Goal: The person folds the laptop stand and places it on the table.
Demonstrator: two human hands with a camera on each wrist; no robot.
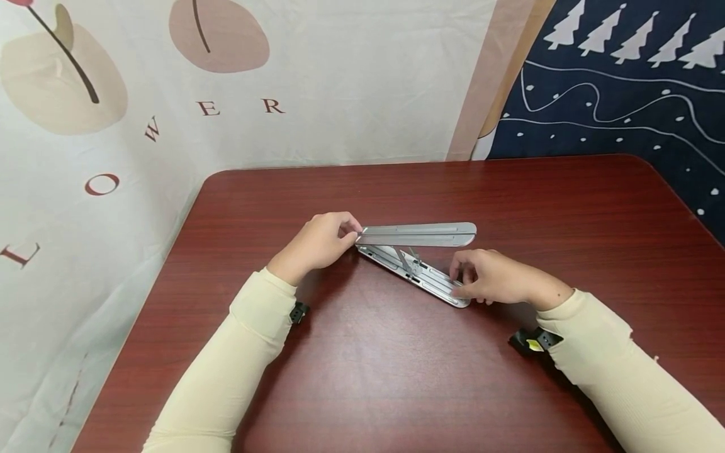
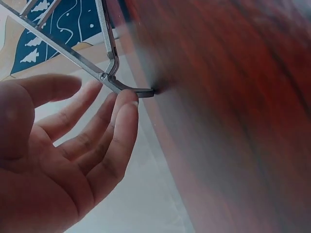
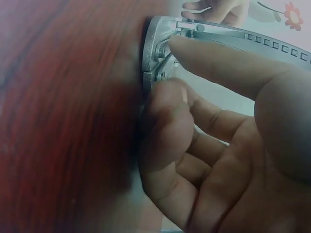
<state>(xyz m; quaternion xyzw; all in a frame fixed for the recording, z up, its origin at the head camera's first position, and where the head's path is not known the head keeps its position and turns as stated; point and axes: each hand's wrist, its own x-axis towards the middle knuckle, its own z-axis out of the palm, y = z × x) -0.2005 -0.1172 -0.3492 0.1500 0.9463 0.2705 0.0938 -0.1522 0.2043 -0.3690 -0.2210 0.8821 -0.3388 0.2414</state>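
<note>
A silver metal folding stand [image 1: 416, 235] rests on the table, its upper panel raised at an angle over its slotted base [image 1: 427, 277], with a thin strut between them. At the hinged end is my left hand [image 1: 323, 242]. In the left wrist view, the fingers of that hand [image 2: 87, 145] touch the stand's curved hinge end [image 2: 126, 90], the thumb apart from the metal. Toward the base's other end, my right hand [image 1: 493, 277] pinches it. In the right wrist view, the thumb of this hand [image 3: 233, 141] meets the metal end [image 3: 158, 51] and the index finger is curled beneath.
The stand lies on a reddish-brown wooden table [image 1: 374, 377]. Behind and left hangs a pale cloth [image 1: 351, 82] with printed letters; a navy cloth [image 1: 612, 107] with white trees hangs at the right. Dark straps [image 1: 546, 340] with cameras sit at the wrists.
</note>
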